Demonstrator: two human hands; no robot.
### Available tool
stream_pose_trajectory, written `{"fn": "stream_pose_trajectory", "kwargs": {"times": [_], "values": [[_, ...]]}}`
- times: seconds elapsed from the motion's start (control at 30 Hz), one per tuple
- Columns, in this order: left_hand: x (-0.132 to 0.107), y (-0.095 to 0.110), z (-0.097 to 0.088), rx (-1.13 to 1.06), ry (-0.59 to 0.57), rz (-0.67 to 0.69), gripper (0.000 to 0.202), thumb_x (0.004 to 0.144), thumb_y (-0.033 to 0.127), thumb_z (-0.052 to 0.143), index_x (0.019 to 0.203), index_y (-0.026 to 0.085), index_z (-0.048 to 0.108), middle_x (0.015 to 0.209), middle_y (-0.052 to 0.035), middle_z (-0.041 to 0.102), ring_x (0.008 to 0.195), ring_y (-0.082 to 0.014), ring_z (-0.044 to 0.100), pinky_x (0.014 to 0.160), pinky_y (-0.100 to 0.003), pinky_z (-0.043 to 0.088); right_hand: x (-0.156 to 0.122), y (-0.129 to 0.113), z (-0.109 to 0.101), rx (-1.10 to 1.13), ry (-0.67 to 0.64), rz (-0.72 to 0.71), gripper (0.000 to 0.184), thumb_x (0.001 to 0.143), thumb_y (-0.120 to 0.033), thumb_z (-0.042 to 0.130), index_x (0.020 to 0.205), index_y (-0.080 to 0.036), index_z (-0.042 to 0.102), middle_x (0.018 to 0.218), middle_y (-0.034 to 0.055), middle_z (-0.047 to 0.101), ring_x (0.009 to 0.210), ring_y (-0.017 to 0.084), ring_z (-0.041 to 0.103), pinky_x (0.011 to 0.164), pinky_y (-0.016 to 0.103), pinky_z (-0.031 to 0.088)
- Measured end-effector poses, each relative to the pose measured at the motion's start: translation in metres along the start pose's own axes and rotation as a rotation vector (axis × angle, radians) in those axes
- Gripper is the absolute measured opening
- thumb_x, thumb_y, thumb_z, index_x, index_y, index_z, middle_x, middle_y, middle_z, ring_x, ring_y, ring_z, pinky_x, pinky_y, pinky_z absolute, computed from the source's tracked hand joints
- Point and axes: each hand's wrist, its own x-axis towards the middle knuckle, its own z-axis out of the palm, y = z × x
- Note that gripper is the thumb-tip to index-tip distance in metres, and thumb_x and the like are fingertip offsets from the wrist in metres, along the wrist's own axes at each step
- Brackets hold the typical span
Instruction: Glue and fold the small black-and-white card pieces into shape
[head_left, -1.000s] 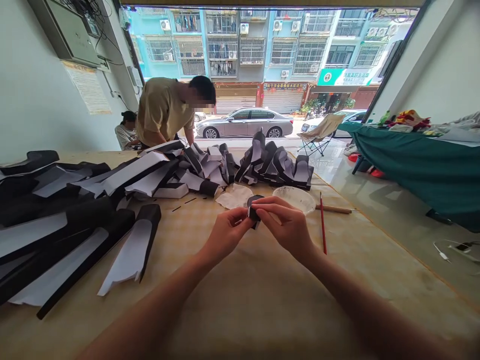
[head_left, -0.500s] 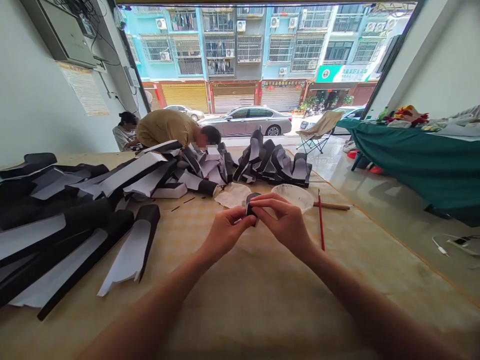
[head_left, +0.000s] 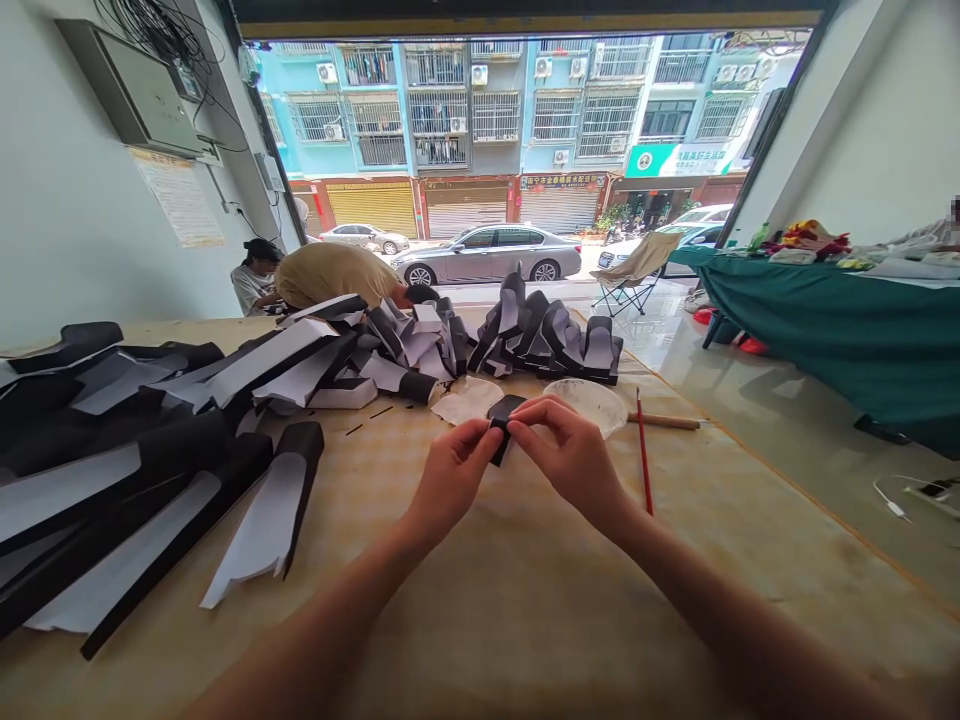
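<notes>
Both hands meet over the middle of the table around a small black folded piece [head_left: 507,408], perhaps of card or foam; its exact kind is hard to tell. My left hand [head_left: 456,470] pinches its left edge between thumb and fingers. The fingertips of my right hand [head_left: 566,450] are closed on its right side. Part of the piece shows above the fingers and a flap hangs below them. Just beyond my hands lie a whitish flat scrap [head_left: 469,402] and a shallow white dish [head_left: 589,400] with dark specks.
Black-and-white folded pieces [head_left: 259,375] are heaped at the left and back. A red stick [head_left: 643,455] and a wooden-handled tool [head_left: 664,421] lie at the right. Two people [head_left: 330,275] are beyond the heap. A green-covered table [head_left: 825,310] and folding chair [head_left: 637,270] stand farther right.
The black piece has been turned, so more of its dark face shows. My right fingers have drawn together in a pinch at its edge. The view has tipped slightly upward.
</notes>
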Motion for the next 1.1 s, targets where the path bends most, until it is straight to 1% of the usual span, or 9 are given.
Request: {"fn": "stream_pose_trajectory", "kwargs": {"times": [0.17,0.27,0.4,0.53,0.67,0.8,0.93,1.1], "values": [[-0.0043,0.0045,0.0007,0.214,0.057,0.204,0.021,0.085,0.034,0.054,0.074,0.017,0.062,0.071,0.0000,0.052,0.071,-0.0121,0.046,0.067,-0.023,0.037,-0.0042,-0.0015,0.0002,0.030,-0.023,0.003,0.009,0.082,-0.028,0.062,0.077,-0.021,0.062,0.087,0.0061,0.065,0.090,0.021,0.062,0.083,0.038,0.052],[-0.0052,0.0059,0.0007,0.291,0.063,0.248,0.020,0.086,0.033,0.054,0.075,0.018,0.061,0.071,0.0001,0.051,0.070,-0.0122,0.045,0.068,-0.024,0.037,-0.0071,-0.0026,0.0018,0.043,-0.024,0.010,0.008,0.084,-0.026,0.059,0.077,-0.021,0.061,0.088,0.0066,0.064,0.092,0.021,0.062,0.084,0.039,0.053],[-0.0045,0.0050,0.0003,0.332,0.056,0.273,0.020,0.087,0.033,0.054,0.077,0.018,0.062,0.071,0.0001,0.051,0.069,-0.0123,0.047,0.068,-0.024,0.038,-0.0087,-0.0034,0.0039,0.083,-0.001,0.001,0.007,0.084,-0.024,0.059,0.078,-0.022,0.061,0.087,0.0068,0.062,0.095,0.021,0.062,0.085,0.040,0.054],[-0.0039,0.0032,0.0004,0.322,0.062,0.277,0.018,0.086,0.032,0.055,0.080,0.018,0.064,0.071,-0.0007,0.052,0.069,-0.0127,0.047,0.067,-0.024,0.039,-0.0071,-0.0038,0.0047,0.170,0.011,0.043,0.004,0.082,-0.024,0.061,0.079,-0.022,0.063,0.089,0.0065,0.063,0.097,0.021,0.062,0.082,0.037,0.056],[-0.0046,0.0027,0.0022,0.286,0.054,0.245,0.019,0.085,0.034,0.056,0.080,0.018,0.065,0.071,-0.0009,0.053,0.068,-0.0128,0.047,0.066,-0.025,0.040,-0.0068,-0.0026,0.0061,0.221,0.008,0.057,0.003,0.081,-0.024,0.063,0.079,-0.023,0.064,0.090,0.0058,0.062,0.099,0.020,0.062,0.081,0.035,0.058],[-0.0053,0.0035,0.0039,0.293,0.044,0.196,0.020,0.085,0.035,0.055,0.080,0.018,0.064,0.070,0.0001,0.053,0.067,-0.0121,0.047,0.065,-0.024,0.039,-0.0090,0.0015,0.0085,0.213,-0.004,0.041,0.003,0.082,-0.022,0.061,0.080,-0.023,0.063,0.090,0.0059,0.061,0.099,0.020,0.062,0.078,0.033,0.059],[-0.0053,0.0041,0.0039,0.369,0.043,0.201,0.020,0.085,0.034,0.054,0.078,0.017,0.063,0.070,0.0000,0.053,0.066,-0.0114,0.046,0.065,-0.023,0.039,-0.0097,0.0046,0.0079,0.124,-0.021,-0.003,0.005,0.084,-0.021,0.059,0.079,-0.022,0.060,0.089,0.0057,0.060,0.095,0.019,0.062,0.074,0.032,0.058],[-0.0051,0.0041,0.0033,0.414,0.038,0.248,0.018,0.086,0.030,0.054,0.080,0.017,0.065,0.068,0.0003,0.053,0.065,-0.0107,0.047,0.063,-0.023,0.039,-0.0060,0.0055,0.0036,-0.097,-0.013,-0.180,0.005,0.085,-0.020,0.057,0.081,-0.022,0.058,0.085,0.0044,0.063,0.086,0.018,0.061,0.077,0.034,0.052]]}}
